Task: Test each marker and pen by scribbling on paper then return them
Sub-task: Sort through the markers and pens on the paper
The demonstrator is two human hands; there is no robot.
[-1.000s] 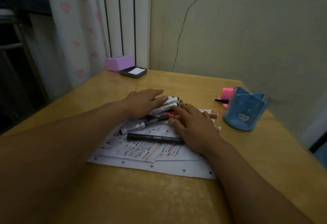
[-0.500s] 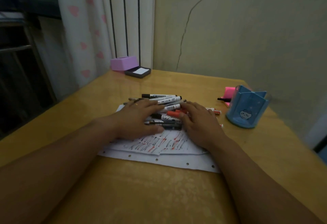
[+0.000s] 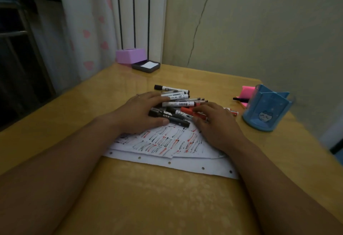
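Lying flat on a heap of markers and pens: left hand, fingers straight and released, thumb against a black marker. Right hand, at four o'clock of the heap, fingers loosely spread over a red marker, gripping nothing. Heap sits at the twelve o'clock edge of scribbled paper, mid-worktop. Blue pen holder at three o'clock, well apart; pink sticky notes just behind it. Purple box and dark tray at eleven o'clock.

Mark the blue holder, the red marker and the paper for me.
blue holder [image 3: 259, 104], head view, front wall.
red marker [image 3: 186, 110], head view, bare left end.
paper [image 3: 185, 163], head view, blank lower margin.
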